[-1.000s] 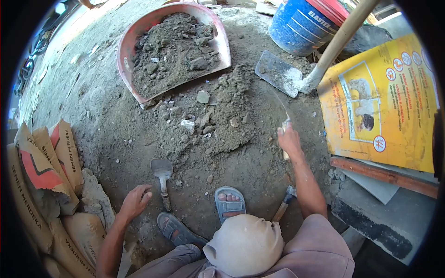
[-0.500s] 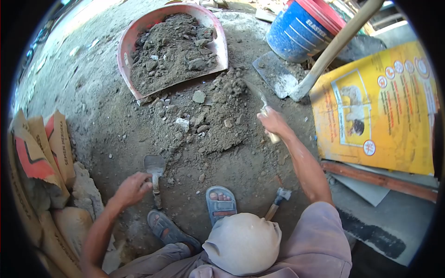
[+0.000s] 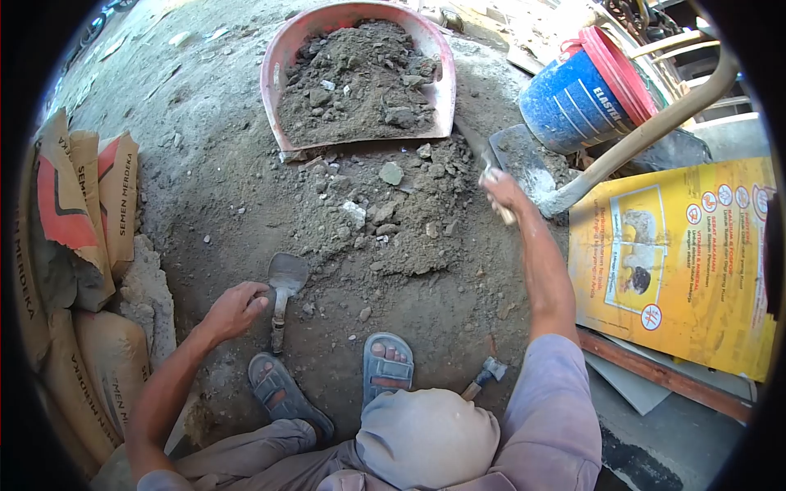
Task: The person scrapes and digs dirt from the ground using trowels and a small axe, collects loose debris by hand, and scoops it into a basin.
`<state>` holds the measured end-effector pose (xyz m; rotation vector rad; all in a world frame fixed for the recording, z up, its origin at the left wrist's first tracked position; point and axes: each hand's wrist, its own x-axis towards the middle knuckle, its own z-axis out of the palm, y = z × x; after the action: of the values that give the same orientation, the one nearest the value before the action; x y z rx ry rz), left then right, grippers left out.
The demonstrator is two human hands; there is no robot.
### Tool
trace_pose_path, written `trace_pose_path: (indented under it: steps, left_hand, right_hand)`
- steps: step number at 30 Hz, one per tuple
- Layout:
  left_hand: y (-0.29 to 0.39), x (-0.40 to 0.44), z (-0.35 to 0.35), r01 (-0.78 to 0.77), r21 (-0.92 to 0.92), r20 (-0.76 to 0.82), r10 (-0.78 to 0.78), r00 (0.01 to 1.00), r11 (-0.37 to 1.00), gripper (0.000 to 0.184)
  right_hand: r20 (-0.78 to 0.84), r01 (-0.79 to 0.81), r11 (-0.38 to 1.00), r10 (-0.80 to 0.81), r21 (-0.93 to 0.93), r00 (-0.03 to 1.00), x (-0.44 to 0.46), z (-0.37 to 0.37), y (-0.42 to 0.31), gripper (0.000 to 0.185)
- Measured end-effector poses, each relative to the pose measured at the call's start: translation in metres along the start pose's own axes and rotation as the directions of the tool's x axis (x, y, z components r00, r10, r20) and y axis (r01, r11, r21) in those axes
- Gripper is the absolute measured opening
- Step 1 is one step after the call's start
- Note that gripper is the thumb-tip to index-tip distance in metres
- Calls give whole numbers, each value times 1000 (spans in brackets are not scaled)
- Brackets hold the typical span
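My right hand (image 3: 506,192) is wrapped round the pale handle of a trowel (image 3: 489,157). Its blade points away from me, at the right side of a heap of grey rubble and soil (image 3: 417,213). My left hand (image 3: 237,311) hangs with its fingers curled in and nothing visible in them. Just right of that hand, a small scoop-like hand shovel (image 3: 287,275) lies on the ground, apart from the fingers. Beyond the heap stands a red-pink scoop pan (image 3: 274,114), loaded with soil and stone chunks, its open edge towards me.
A long-handled shovel (image 3: 606,168) lies at right beside a blue bucket (image 3: 573,98) with a red rim. Nearer are a yellow printed sheet (image 3: 679,262) and a hammer-like tool (image 3: 489,372). Brown cement sacks (image 3: 115,204) line the left. My sandalled feet (image 3: 389,364) stand in front.
The view has shifted, so the pan, heap and bucket appear further right and the sacks show more. My right hand still grips the trowel by the heap's right side; my left hand stays curled.
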<state>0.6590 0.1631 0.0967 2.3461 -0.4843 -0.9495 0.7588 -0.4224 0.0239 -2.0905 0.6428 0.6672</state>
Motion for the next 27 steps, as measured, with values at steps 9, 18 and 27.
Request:
trace_pose_path:
  steps: [9, 18, 27]
  left_hand:
    - [3, 49, -12, -42, -234, -251, -19, 968, 971, 38]
    - [3, 238, 26, 270, -127, -619, -289, 731, 955, 73]
    - [50, 232, 95, 64, -183, -695, -175, 698, 981, 73]
  right_hand:
    - [19, 0, 1000, 0, 4, 1000, -111, 29, 35, 41]
    - [-316, -112, 992, 87, -63, 945, -109, 50, 80, 35]
    - [120, -198, 915, 166, 352, 979, -150, 126, 47, 36]
